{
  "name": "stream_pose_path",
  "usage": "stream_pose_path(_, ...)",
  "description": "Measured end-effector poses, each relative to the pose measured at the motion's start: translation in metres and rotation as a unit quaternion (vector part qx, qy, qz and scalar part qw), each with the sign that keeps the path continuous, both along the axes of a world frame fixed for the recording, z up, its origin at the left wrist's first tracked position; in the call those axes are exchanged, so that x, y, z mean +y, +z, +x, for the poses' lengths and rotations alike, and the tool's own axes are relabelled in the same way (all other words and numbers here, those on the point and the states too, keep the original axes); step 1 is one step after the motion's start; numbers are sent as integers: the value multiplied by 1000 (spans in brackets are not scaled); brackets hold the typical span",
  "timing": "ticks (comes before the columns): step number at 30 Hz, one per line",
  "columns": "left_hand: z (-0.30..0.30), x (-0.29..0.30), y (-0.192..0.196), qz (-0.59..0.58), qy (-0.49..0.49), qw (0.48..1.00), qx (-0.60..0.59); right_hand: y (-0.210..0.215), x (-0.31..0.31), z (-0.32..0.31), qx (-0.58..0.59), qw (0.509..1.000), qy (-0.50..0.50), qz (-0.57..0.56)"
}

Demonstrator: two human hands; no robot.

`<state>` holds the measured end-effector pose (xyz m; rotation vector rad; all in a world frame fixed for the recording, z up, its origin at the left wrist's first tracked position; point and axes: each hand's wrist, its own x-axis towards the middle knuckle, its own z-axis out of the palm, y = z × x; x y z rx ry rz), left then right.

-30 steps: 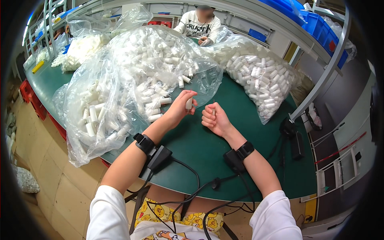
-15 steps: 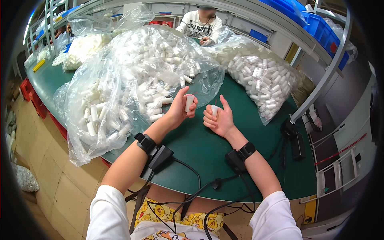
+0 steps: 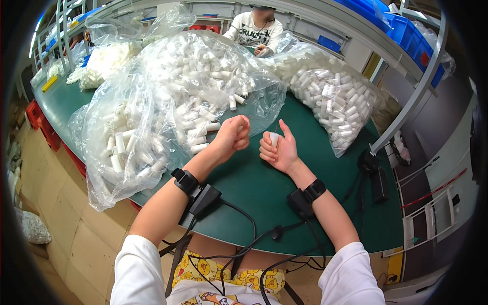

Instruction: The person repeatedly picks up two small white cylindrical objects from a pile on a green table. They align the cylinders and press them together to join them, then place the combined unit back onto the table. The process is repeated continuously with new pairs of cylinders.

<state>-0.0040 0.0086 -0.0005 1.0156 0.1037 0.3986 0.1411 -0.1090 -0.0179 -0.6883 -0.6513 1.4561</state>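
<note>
My left hand (image 3: 233, 137) is closed above the green table, thumb folded over the fingers. The small white cylinder in it is now almost wholly hidden. To its right, my right hand (image 3: 279, 150) is closed around another small white cylinder (image 3: 274, 139), with its thumb raised. A thin reddish strand shows near this cylinder's top. The two hands are apart. Just beyond my left hand lies a large clear plastic bag (image 3: 109, 175) spilling many such white cylinders (image 3: 195, 133). Both wrists wear black straps with boxes and cables.
A second clear bag of white cylinders (image 3: 338, 101) stands at the right on the green table (image 3: 315, 203). Black cables (image 3: 249, 223) hang over the near edge. A grey metal frame (image 3: 414, 101) rises at the right. Across the table sits another person (image 3: 254, 30).
My left thumb has folded down over the white cylinder, which showed before and is now covered. My right hand has barely moved and keeps its cylinder.
</note>
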Motion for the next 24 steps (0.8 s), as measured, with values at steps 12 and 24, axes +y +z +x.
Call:
stream_pose_path(12, 3, 5, -5, -72, -51, 995, -53, 3, 0, -5, 42, 999, -9, 3)
stream_pose_path(24, 4, 4, -6, -40, -61, 995, -73, -12, 4, -3, -82, 995, -61, 24)
